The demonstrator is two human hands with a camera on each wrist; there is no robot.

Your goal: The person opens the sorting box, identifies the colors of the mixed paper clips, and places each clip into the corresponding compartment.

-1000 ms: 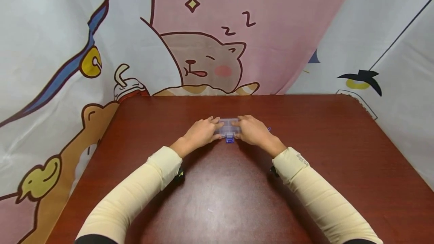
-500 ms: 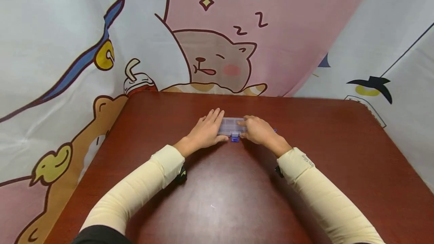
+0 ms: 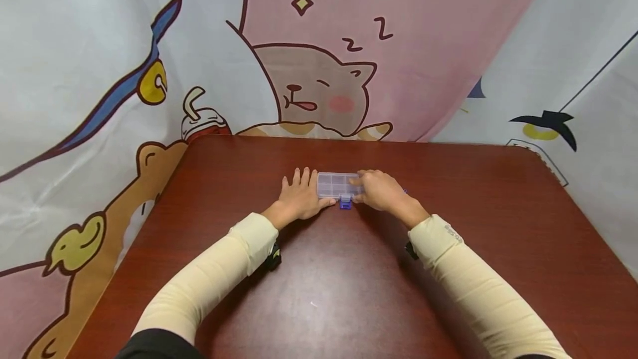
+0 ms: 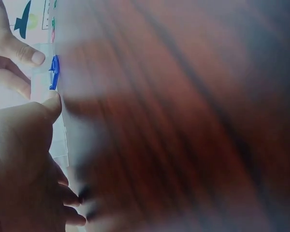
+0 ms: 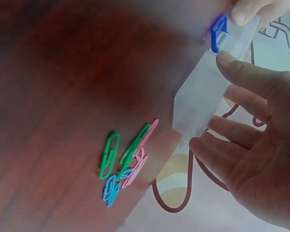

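A clear plastic compartment box [image 3: 331,184] with a blue latch [image 3: 345,203] lies flat on the table, its lid down and the latch sticking out at the front. My right hand [image 3: 381,190] holds the box's right end, thumb at the front and fingers over the top and far side. Beside the left end, my left hand [image 3: 300,195] rests with fingers spread and straight; its thumb [image 4: 53,101] reaches along the front edge near the latch. Several coloured paper clips, among them a green one [image 5: 108,157], lie past the right end, mostly behind my right hand in the head view.
The reddish-brown table [image 3: 319,292] extends all around the box. Behind it hangs a cloth [image 3: 418,26] printed with cartoon animals, which also covers both sides. Pale sleeves [image 3: 214,276] cover both forearms.
My left hand has let go of the box's left end, its fingers straightening and spreading to the left onto the table. The right hand has stayed on the box. The head view shifted slightly.
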